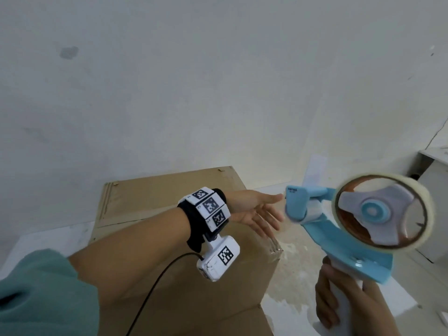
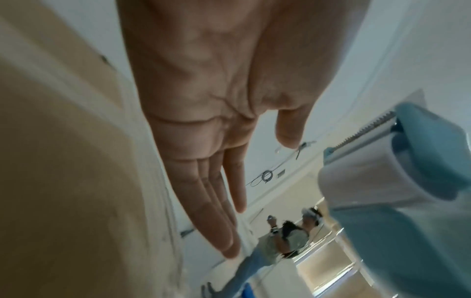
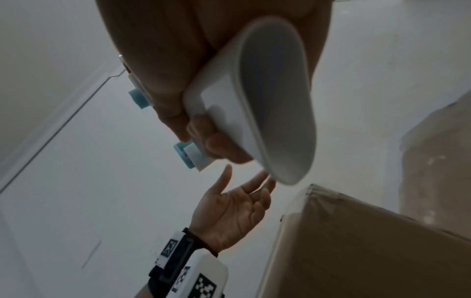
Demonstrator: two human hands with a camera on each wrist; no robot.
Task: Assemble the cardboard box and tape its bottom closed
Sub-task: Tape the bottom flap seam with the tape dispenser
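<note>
The cardboard box (image 1: pixel 184 287) ran off the bottom edge of the head view, and the left forearm and wrist unit covered much of its top face. The right hand (image 1: pixel 339 304) was cut by that same edge, its grip on the tape dispenser's (image 1: pixel 351 229) white handle only partly seen. Motion blurred the tape roll (image 1: pixel 385 209) and the left hand's (image 1: pixel 257 212) fingertips. In the left wrist view the dispenser ran off the right edge, and a distant person (image 2: pixel 282 240) was too small to make out.
</note>
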